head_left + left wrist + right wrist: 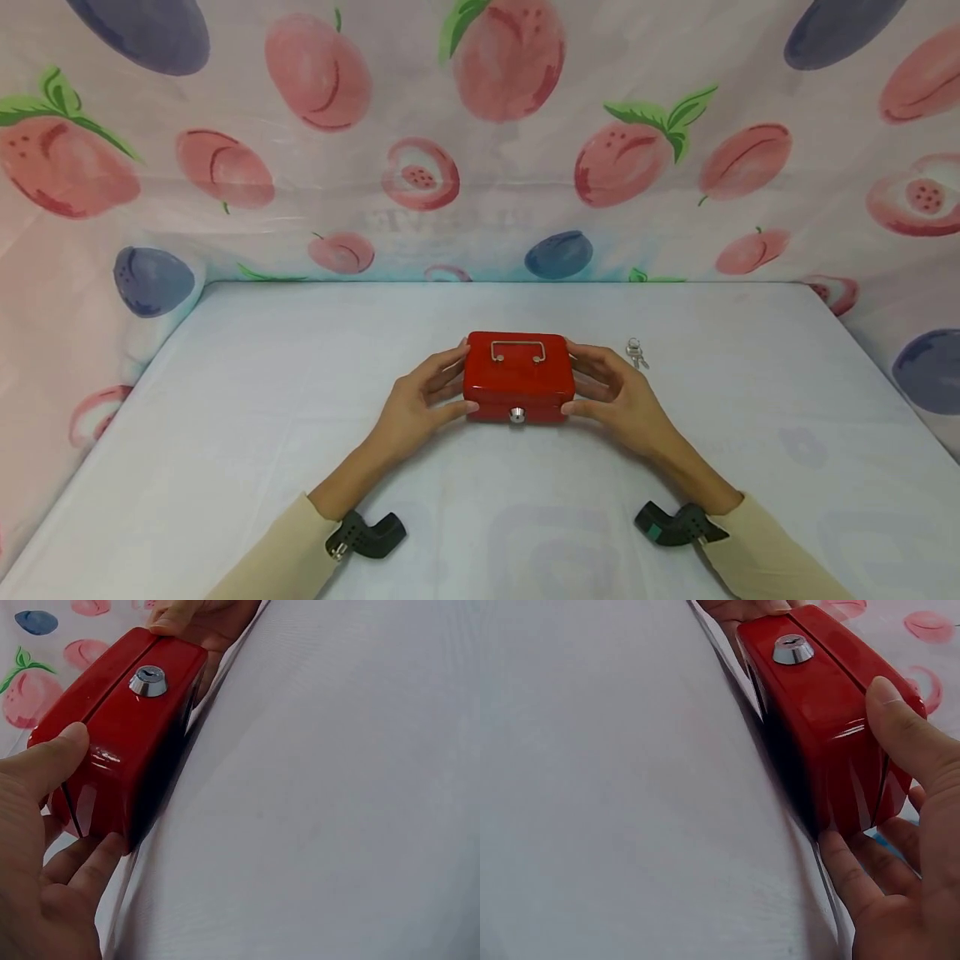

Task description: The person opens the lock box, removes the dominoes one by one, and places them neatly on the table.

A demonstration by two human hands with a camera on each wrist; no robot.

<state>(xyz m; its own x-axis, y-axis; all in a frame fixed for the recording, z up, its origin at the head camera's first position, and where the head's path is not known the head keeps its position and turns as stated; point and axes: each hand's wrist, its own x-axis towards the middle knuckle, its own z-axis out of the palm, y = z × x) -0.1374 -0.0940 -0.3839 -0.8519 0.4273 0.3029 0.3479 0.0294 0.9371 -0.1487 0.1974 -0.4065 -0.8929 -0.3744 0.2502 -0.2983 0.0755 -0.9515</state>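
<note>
A red metal cash box (519, 379) with its lid down is at the middle of the table, its silver lock (517, 415) facing the person. The wire handle (517, 343) lies folded on the lid. My left hand (420, 408) grips the box's left end, thumb at the front corner and fingers along the side. At the opposite end, my right hand (621, 400) holds it the same way. Both wrist views show the lock's keyhole and the seam below the lid; the dark underside (784, 750) shows close over the white cloth.
A small bunch of keys on a ring (635, 352) lies on the table, just beyond the right hand. White cloth (300, 333) covers the table. A fruit-patterned curtain (480, 200) hangs behind it and along both sides. Black wrist mounts (367, 535) sit by the sleeves.
</note>
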